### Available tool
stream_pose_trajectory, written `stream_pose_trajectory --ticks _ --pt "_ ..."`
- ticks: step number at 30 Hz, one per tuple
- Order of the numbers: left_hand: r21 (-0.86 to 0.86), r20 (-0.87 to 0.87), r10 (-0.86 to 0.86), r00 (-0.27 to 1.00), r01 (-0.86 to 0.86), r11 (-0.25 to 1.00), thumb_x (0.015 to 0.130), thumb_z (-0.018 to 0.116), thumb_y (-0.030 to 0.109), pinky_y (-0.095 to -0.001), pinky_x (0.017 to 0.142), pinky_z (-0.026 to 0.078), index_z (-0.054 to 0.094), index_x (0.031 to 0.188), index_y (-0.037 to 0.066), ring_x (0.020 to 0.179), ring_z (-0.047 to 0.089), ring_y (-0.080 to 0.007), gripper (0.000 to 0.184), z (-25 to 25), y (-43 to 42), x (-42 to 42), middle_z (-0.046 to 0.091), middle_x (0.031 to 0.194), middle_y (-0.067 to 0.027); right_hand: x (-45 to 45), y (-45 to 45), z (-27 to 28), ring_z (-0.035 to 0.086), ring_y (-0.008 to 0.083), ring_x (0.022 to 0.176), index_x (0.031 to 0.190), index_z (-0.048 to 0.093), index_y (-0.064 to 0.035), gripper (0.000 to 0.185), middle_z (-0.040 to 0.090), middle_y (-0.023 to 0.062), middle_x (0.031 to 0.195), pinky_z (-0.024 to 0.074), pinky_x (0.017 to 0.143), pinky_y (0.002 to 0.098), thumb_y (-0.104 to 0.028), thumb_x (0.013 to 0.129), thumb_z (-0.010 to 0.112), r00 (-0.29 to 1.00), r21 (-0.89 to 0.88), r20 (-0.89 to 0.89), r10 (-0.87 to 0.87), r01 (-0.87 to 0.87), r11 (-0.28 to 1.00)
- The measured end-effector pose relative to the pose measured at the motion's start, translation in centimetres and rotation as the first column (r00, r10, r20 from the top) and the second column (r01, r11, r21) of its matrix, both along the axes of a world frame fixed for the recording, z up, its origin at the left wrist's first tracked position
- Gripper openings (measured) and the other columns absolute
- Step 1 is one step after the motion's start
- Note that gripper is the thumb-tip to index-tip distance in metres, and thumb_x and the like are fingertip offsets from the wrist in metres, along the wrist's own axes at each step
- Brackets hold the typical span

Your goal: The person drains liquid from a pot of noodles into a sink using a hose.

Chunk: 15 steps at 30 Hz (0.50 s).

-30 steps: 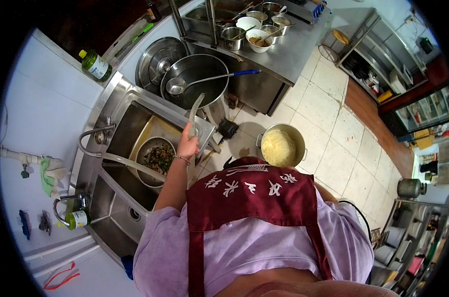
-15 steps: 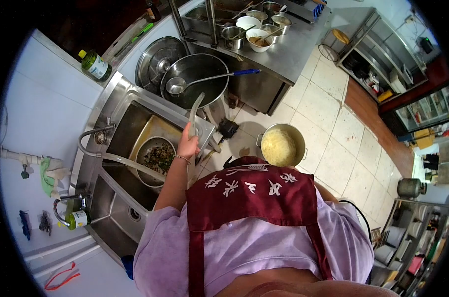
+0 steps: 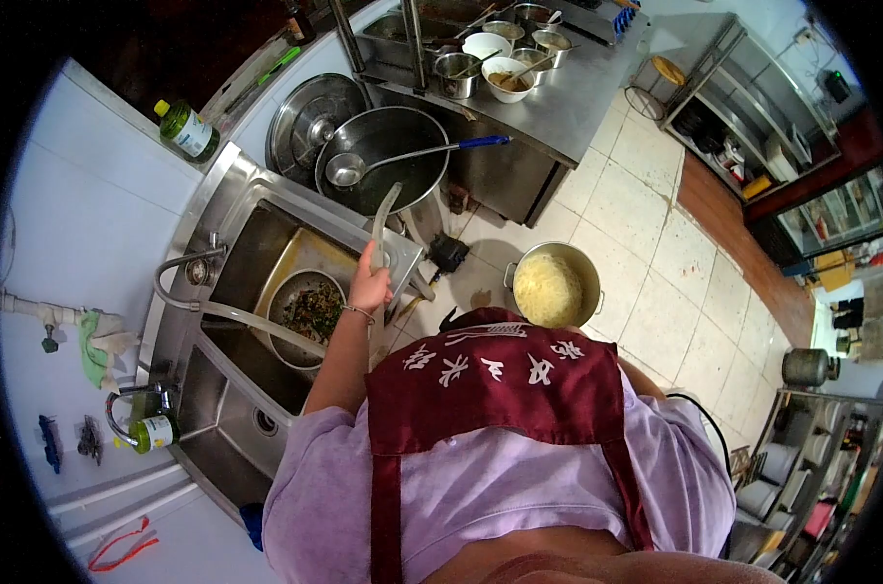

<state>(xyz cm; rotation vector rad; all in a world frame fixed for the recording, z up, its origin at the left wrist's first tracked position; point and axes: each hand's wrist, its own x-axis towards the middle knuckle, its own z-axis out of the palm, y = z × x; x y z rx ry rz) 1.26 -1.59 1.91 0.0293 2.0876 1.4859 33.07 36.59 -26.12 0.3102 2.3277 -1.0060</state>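
Observation:
My left hand (image 3: 369, 285) is closed around a pale translucent hose (image 3: 385, 219), whose free end points toward the large steel pot (image 3: 432, 209). The hose comes from the curved faucet (image 3: 174, 268) and passes over the sink behind my forearm. A ladle with a blue handle (image 3: 485, 142) lies across the pot's rim. In the sink (image 3: 237, 282) sits a round strainer or bowl of chopped greens and bits (image 3: 311, 310). My right hand is hidden below the apron. Near it on the floor is a two-handled pot (image 3: 597, 297) holding pale yellow noodle-like food (image 3: 546, 290).
A steel counter (image 3: 597, 107) carries bowls and small pots. A large lid (image 3: 295, 122) leans behind the big pot. Green bottles (image 3: 193, 131) stand by the sink. At the right are metal racks (image 3: 728, 88), a stool (image 3: 668, 70) and a gas cylinder (image 3: 806, 368).

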Motion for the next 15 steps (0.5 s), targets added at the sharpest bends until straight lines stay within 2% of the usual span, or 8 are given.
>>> stream_pose_trajectory --ticks 11,15 --pt "0.013 0.018 0.003 1.000 -0.004 1.000 0.080 0.042 0.006 -0.0273 0.040 0.041 0.018 0.140 0.021 0.043 0.047 -0.0131 0.066 0.2 0.0 0.1 0.051 0.069 -0.0058 -0.1 -0.6 1.4 0.061 0.0347 0.082 0.083 0.064 -0.0002 0.035 0.063 0.0211 0.085 0.0455 0.069 0.0427 -0.033 0.076 0.054 1.000 -0.002 0.022 -0.009 0.009 1.000" --pt "0.013 0.036 0.002 0.999 -0.002 1.000 0.084 0.042 0.006 -0.0277 0.041 0.041 0.017 0.140 0.021 0.044 0.046 -0.0129 0.063 0.3 0.1 0.0 0.049 0.069 -0.0064 -0.1 -0.8 1.6 0.061 0.0347 0.082 0.083 0.064 -0.0002 0.035 0.063 0.0211 0.084 0.0455 0.069 0.0427 -0.033 0.076 0.054 1.000 0.000 0.020 -0.002 0.002 1.000"
